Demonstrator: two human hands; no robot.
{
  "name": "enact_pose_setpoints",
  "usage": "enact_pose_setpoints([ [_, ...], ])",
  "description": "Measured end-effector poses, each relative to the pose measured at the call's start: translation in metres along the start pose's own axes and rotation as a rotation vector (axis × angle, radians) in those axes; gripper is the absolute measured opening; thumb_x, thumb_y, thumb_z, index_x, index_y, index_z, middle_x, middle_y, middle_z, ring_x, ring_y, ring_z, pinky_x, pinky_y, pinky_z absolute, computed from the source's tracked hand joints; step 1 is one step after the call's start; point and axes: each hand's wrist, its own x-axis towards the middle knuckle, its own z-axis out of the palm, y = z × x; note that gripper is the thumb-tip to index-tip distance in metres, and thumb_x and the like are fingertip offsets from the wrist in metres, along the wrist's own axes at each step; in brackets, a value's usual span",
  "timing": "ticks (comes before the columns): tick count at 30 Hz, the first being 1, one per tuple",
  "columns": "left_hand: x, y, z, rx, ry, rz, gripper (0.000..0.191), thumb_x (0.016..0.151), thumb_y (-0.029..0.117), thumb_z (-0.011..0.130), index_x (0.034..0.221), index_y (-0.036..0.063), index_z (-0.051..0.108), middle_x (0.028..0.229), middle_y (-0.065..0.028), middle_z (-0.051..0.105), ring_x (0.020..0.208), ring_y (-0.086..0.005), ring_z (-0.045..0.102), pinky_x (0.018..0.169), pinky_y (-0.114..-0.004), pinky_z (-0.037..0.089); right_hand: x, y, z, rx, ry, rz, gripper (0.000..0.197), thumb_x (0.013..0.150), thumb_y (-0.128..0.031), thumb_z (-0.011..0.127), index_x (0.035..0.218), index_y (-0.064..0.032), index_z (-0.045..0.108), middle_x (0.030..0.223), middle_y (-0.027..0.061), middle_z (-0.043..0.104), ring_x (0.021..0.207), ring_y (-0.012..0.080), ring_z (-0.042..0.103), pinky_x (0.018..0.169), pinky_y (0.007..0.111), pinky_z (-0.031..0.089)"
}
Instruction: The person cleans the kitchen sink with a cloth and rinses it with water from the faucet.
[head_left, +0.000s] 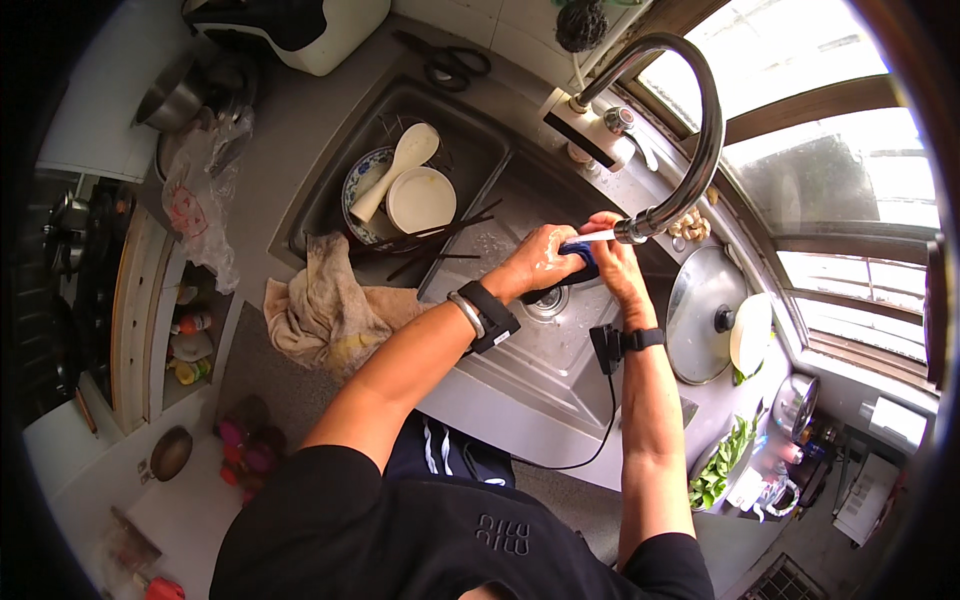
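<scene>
Water runs from the curved metal faucet (701, 161) onto my hands over the right basin of the steel sink (517, 352). My left hand (536, 259), with white suds on its back, grips a dark blue cloth-like item (579, 259). At the item's other side is my right hand (613, 262), its fingers partly behind the stream, so whether it grips too is unclear. Below them lies the drain strainer (546, 304). In the left basin, a patterned bowl (356, 187) holds a white bowl (421, 201) and a pale rice paddle (397, 172), with dark chopsticks (450, 229) across the basin divider.
A stained towel (322, 315) drapes over the sink's near left edge. Scissors (454, 67) rest behind the left basin. To the right stand a glass lid (701, 315) and a bowl of leafy greens (724, 465). A plastic bag (202, 199) hangs at left. A wrist device's cable (600, 442) crosses the counter edge.
</scene>
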Motion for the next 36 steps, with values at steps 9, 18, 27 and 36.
enact_pose_setpoints([
  [9, 0.0, -0.005, -0.012, -0.831, 0.29, -0.311, 0.018, 0.08, 0.009, 0.05, 0.095, 0.0027, 0.057, 0.072, -0.0074, 0.058, 0.057, -0.0152, 0.057, 0.051, -0.027, 0.048, -0.036, 0.058, -0.009, 0.125, 0.007, 0.273, 0.034, 0.075, -0.018, 0.082, 0.101, -0.0046, 0.065, 0.094, 0.0007, 0.065, 0.087, 0.0092, 0.059, 0.085, 0.027, 0.046],
  [18, 0.006, -0.062, 0.018, -1.034, 0.356, -0.774, 0.072, 0.079, 0.074, 0.055, 0.105, 0.0069, 0.055, 0.094, -0.0087, 0.06, 0.083, -0.0213, 0.061, 0.073, -0.037, 0.051, -0.033, -0.001, 0.058, 0.049, 0.13, 0.099, 0.021, 0.081, -0.02, 0.075, 0.078, -0.004, 0.063, 0.066, -0.0018, 0.058, 0.057, 0.0078, 0.053, 0.053, 0.024, 0.042],
  [27, 0.004, -0.079, 0.049, -1.301, 0.377, -0.693, 0.035, 0.093, 0.045, 0.052, 0.088, 0.012, 0.062, 0.085, -0.0064, 0.065, 0.079, -0.0217, 0.062, 0.074, -0.037, 0.051, 0.011, 0.047, 0.075, -0.885, 0.368, -0.221, 0.038, 0.089, -0.034, 0.059, 0.064, -0.0049, 0.054, 0.059, 0.0223, 0.057, 0.058, 0.0433, 0.058, 0.053, 0.049, 0.046],
  [36, 0.001, -0.11, 0.037, -1.511, 0.156, -0.618, 0.034, 0.092, 0.04, 0.049, 0.088, 0.0092, 0.062, 0.089, -0.0096, 0.066, 0.083, -0.0251, 0.063, 0.074, -0.039, 0.052, -0.001, 0.045, 0.087, -0.655, 0.287, 0.111, 0.041, 0.088, -0.041, 0.055, 0.082, -0.0015, 0.065, 0.077, 0.0266, 0.064, 0.079, 0.0459, 0.063, 0.072, 0.05, 0.049],
])
